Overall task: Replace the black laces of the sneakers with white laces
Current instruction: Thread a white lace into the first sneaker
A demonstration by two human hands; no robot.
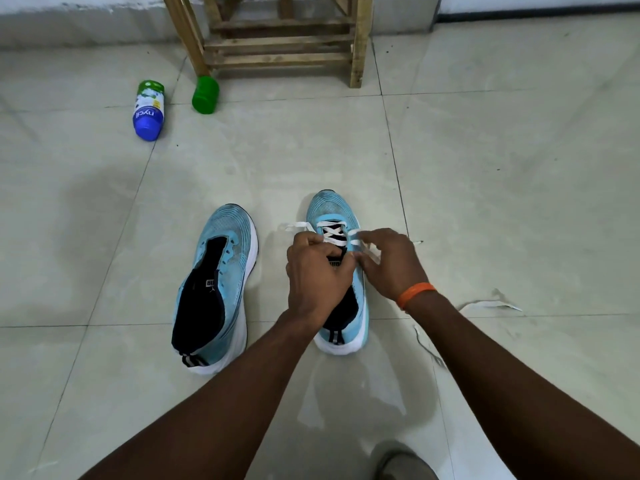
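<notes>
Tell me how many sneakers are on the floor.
2. A laceless sneaker sits on the left; the other sneaker is right of it, partly threaded with a white lace. None appears hidden.

forearms forward; left hand [315,271], right hand [393,263] close together, fingers [372,237] curled, pinching white lace [296,226]

Leftward passage is blocked by an unlaced light-blue mesh sneaker [216,285]. The far left is occupied by a slatted wooden stool [277,50], a lying blue-capped bottle [148,110] and a green plastic container [205,95]; rightward, pale floor tiles [502,202] are left open.
</notes>
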